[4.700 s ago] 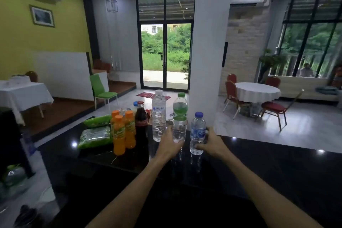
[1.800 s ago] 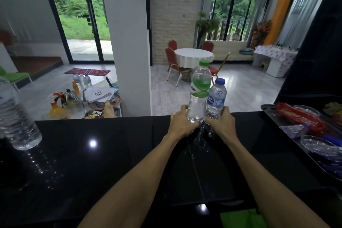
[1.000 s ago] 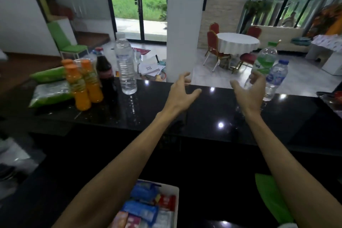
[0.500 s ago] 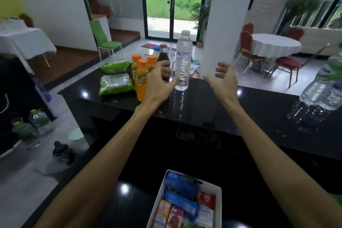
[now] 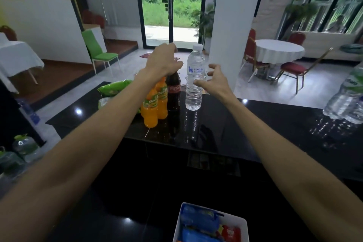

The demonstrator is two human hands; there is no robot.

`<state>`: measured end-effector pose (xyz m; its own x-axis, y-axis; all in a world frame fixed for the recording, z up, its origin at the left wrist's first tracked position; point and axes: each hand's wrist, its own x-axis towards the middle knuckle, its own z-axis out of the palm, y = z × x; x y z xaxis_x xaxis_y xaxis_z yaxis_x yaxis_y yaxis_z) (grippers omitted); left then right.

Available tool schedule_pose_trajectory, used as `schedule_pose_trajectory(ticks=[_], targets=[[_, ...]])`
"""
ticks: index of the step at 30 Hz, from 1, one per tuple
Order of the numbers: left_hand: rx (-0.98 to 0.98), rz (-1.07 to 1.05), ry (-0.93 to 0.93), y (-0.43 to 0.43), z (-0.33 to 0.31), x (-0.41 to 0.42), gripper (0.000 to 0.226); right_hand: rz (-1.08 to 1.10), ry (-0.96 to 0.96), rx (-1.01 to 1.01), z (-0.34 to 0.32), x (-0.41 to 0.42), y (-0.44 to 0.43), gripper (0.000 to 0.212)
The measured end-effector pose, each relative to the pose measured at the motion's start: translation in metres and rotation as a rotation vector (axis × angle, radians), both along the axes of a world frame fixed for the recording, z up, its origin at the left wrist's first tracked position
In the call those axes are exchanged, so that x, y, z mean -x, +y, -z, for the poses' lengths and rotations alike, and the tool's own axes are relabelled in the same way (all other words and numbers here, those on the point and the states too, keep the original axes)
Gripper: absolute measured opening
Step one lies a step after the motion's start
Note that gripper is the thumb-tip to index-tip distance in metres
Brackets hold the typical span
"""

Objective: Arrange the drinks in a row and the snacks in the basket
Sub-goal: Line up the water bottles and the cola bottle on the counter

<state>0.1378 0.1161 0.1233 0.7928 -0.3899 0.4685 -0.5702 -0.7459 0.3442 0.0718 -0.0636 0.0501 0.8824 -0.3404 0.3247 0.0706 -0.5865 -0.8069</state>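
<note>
Our left grip (image 5: 163, 63) curls over the neck of the cola bottle (image 5: 173, 92), which stands near the far edge of the desk (image 5: 255, 124), just beside the orange bottles (image 5: 151, 110). Our right grip (image 5: 214, 80) is spread wide and holds nothing, close beside the water bottle (image 5: 194, 84). We should lift the cola straight up so the orange pair stays standing. Then we wrap the right fingers round the water bottle's middle and line both up with the two bottles (image 5: 345, 102) at the desk's right edge.
</note>
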Motion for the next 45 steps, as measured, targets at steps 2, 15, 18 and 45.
schedule_pose_trajectory(ticks=[2, 15, 18, 45], targets=[[-0.017, -0.024, 0.016, -0.001, 0.007, -0.008, 0.039, -0.013, 0.028, 0.011, 0.013, -0.007, 0.002, 0.09], [0.011, -0.061, 0.179, -0.001, 0.02, -0.024, 0.035, 0.044, -0.034, -0.04, 0.085, -0.023, 0.021, 0.105], [0.018, -0.051, 0.182, -0.005, 0.017, -0.025, 0.034, 0.033, -0.067, -0.03, 0.087, -0.024, 0.017, 0.099], [0.285, 0.454, 0.193, -0.337, 0.019, 0.081, 0.023, 0.595, 0.028, 0.098, 0.097, 0.138, -0.318, 0.059]])
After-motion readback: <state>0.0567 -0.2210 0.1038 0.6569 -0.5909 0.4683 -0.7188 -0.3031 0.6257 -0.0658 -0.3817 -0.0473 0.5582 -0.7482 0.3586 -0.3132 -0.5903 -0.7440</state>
